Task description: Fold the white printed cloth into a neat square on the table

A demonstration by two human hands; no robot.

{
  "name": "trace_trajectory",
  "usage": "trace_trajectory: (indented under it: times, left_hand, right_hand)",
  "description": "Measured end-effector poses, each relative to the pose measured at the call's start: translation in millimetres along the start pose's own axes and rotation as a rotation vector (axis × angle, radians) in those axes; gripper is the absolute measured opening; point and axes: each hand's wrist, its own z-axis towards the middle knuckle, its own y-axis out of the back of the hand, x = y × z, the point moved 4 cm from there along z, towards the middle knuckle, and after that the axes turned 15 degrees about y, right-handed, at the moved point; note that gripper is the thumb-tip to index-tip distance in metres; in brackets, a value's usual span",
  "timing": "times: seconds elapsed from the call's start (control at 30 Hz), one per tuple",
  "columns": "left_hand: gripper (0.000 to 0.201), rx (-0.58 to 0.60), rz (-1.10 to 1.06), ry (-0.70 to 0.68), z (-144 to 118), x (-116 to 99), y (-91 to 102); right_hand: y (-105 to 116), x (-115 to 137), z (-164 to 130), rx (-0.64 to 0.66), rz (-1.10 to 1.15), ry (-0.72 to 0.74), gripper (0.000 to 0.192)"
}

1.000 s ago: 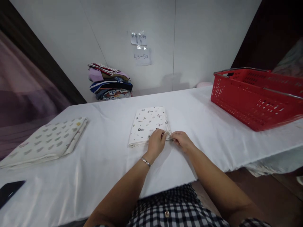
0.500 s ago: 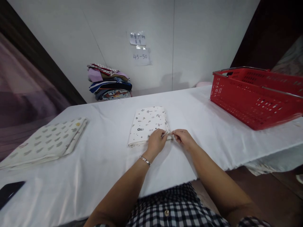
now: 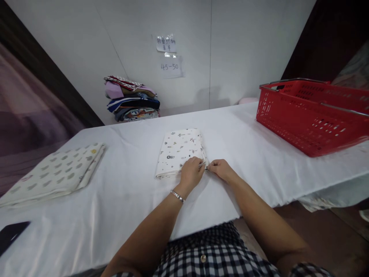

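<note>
A folded white cloth (image 3: 179, 150) with small grey and black prints lies flat in front of me. My left hand (image 3: 192, 170) rests over its near right corner, fingers closed on the layered edge. My right hand (image 3: 220, 169) is just to the right, its thumb and fingertips pinched on the cloth's right edge close to that corner. The fingers cover the exact bit of edge that each hand grips.
On the left lies another folded cloth (image 3: 62, 171) with grey spots. A dark flat object (image 3: 13, 235) is at the left front. A red basket (image 3: 311, 119) stands at the right, and a stack of folded fabrics (image 3: 132, 100) sits beyond the white-covered table (image 3: 123, 215).
My right hand has shifted slightly left and down, closer to the cloth's corner, and the raised bit of edge now lies lower. My left hand stays almost in place.
</note>
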Motion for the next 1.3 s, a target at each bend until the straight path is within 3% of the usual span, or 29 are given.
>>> trace_trajectory:
  times: [0.3, 0.47, 0.63, 0.77, 0.9, 1.2, 1.3]
  left_hand:
    - [0.006, -0.003, 0.01, -0.049, -5, -5, -1.0]
    - [0.011, -0.005, -0.002, -0.007, -4, -3, 0.3]
    - [0.004, -0.007, -0.073, 0.08, 1, 0, 2.8]
    - [0.005, -0.035, -0.116, 0.115, 2, 2, 4.5]
    - [0.007, -0.073, -0.111, 0.081, 2, 0, 5.8]
    - [0.005, -0.088, -0.029, -0.001, 1, -5, 3.1]
    - [0.005, -0.093, -0.002, -0.039, 1, -6, 0.3]
  right_hand:
    - [-4, 4, 0, -0.031, 0.253, -0.039, 0.013]
    - [-4, 8, 2, -0.022, 0.306, -0.012, 0.013]
    - [8, 5, 4, -0.085, 0.152, 0.014, 0.02]
    - [8, -4, 4, -0.035, 0.033, -0.012, 0.022]
    - [5, -9, 4, -0.03, -0.03, 0.016, 0.029]
    - [4, -2, 5, -0.01, -0.269, 0.056, 0.024]
    - [1, -3, 7, -0.001, -0.233, 0.096, 0.019]
